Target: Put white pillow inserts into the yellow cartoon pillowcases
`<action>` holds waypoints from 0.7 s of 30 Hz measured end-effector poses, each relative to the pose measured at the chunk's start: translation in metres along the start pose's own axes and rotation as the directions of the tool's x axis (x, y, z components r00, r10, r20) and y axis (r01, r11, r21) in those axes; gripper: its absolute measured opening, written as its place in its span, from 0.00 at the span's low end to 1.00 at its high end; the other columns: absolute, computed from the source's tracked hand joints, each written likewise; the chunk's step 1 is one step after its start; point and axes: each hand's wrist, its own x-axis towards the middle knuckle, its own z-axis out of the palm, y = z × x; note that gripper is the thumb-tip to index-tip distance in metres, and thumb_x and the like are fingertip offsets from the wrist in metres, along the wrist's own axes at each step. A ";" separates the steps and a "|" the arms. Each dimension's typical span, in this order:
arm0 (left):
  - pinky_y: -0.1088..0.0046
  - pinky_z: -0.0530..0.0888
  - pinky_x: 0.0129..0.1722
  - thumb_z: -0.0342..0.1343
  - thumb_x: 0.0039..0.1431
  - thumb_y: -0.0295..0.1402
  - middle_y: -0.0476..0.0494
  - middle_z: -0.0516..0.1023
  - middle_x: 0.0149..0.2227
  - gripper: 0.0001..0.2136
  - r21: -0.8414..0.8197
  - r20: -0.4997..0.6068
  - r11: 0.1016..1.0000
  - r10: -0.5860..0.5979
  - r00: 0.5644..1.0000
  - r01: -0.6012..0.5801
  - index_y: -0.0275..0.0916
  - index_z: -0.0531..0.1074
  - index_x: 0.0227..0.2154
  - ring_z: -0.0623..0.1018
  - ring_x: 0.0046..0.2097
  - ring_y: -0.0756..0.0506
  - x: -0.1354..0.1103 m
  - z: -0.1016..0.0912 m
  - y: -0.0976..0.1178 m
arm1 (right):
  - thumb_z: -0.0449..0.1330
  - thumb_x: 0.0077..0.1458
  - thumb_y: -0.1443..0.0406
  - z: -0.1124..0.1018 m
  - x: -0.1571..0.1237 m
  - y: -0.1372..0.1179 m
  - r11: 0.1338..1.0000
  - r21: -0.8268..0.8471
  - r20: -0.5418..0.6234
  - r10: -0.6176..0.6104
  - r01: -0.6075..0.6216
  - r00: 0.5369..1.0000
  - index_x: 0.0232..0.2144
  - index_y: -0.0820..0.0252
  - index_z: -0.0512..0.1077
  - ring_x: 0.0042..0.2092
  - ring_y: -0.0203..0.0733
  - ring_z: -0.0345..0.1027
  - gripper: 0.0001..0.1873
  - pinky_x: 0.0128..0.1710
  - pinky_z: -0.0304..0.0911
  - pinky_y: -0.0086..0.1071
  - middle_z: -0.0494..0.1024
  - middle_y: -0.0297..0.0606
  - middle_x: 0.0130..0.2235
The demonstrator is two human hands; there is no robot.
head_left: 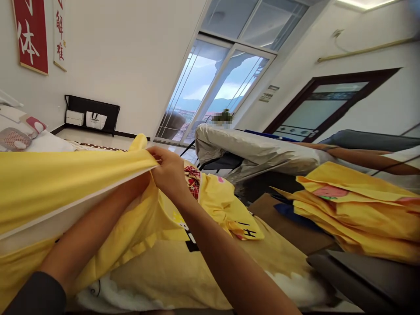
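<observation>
A yellow pillowcase (pixel 59 183) is stretched across the left, with a white pillow (pixel 49 225) showing along its lower edge. My right hand (pixel 169 170) is closed, pinching the pillowcase's corner near the middle. My left forearm runs up under the cloth, and my left hand is hidden behind the fabric. More yellow printed fabric (pixel 216 205) lies crumpled below my hands.
A stack of folded yellow pillowcases (pixel 357 214) rests at the right on a dark surface. A grey covered piece of furniture (pixel 256 151) stands behind. A patterned pillow (pixel 15 139) lies far left. Sliding glass doors (pixel 213 92) and a dark-framed door (pixel 321 105) are beyond.
</observation>
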 end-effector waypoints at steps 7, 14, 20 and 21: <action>0.58 0.58 0.61 0.45 0.61 0.25 0.24 0.63 0.58 0.20 0.314 0.185 0.949 -0.091 0.979 0.029 0.20 0.62 0.55 0.63 0.61 0.36 -0.035 0.014 -0.030 | 0.49 0.36 0.69 0.017 0.011 0.036 0.962 0.181 0.128 0.182 -0.203 0.975 0.24 0.63 0.70 0.28 0.34 0.60 0.12 0.28 0.55 0.27 0.70 0.32 0.25; 0.56 0.61 0.59 0.44 0.61 0.24 0.30 0.64 0.59 0.22 0.308 0.223 0.949 -0.136 0.965 0.063 0.27 0.59 0.59 0.63 0.61 0.38 -0.037 0.031 -0.037 | 0.53 0.47 0.74 0.009 0.018 0.025 0.800 -0.566 0.494 0.137 0.198 0.858 0.32 0.62 0.70 0.31 0.39 0.65 0.09 0.28 0.50 0.28 0.74 0.38 0.28; 0.62 0.62 0.59 0.38 0.62 0.21 0.29 0.65 0.58 0.21 0.316 0.286 0.948 -0.061 0.956 -0.034 0.24 0.62 0.57 0.65 0.60 0.40 -0.036 0.035 -0.040 | 0.43 0.59 0.74 0.022 0.016 0.021 0.445 -0.824 0.442 0.120 0.349 0.889 0.41 0.65 0.67 0.36 0.45 0.69 0.14 0.28 0.48 0.32 0.75 0.48 0.36; 0.63 0.61 0.59 0.38 0.62 0.21 0.30 0.66 0.58 0.21 0.315 0.289 0.948 -0.058 0.956 -0.038 0.24 0.63 0.57 0.66 0.60 0.40 -0.035 0.036 -0.040 | 0.43 0.60 0.73 0.024 0.016 0.024 0.442 -0.828 0.424 0.094 0.344 0.901 0.41 0.65 0.67 0.37 0.45 0.68 0.14 0.29 0.48 0.32 0.74 0.47 0.37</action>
